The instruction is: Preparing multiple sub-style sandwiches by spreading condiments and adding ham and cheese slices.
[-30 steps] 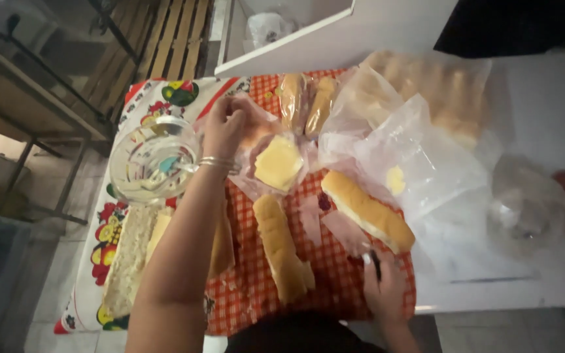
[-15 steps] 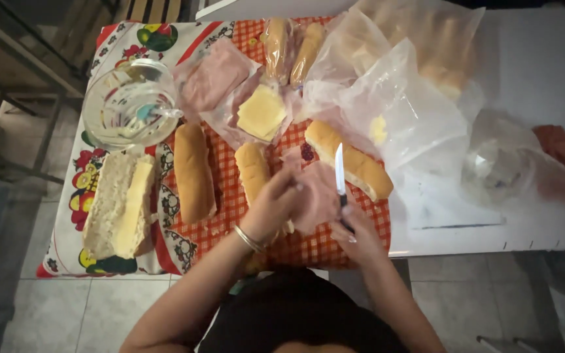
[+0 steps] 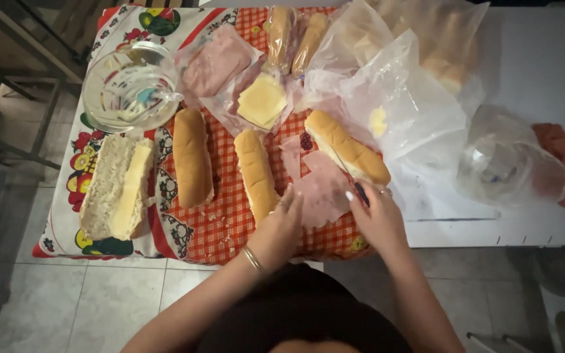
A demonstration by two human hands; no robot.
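Split roll (image 3: 116,186): lying open at far left on the fruit-print cloth (image 3: 60,242), carrying a pale cheese slice along its right half.
Glass bowl (image 3: 129,85): sitting above it; contents cannot be told.
Whole rolls (image 3: 192,157), (image 3: 256,171): lying side by side on the red checked cloth (image 3: 220,225).
Clear wrappers: one holding pink ham slices (image 3: 217,62), one holding square cheese slices (image 3: 263,99).
Left hand (image 3: 281,225): fingers half curled, tips pressing the near end of the second roll and the edge of the ham slice (image 3: 318,186); wrist wearing a bangle, forearm angling up from lower left.
Right hand (image 3: 377,219): fingers closed around a knife (image 3: 351,178), blade pointing away toward the third roll (image 3: 348,147), which is lying beside the ham.
Plastic bags (image 3: 413,98): piling at right, holding more rolls.
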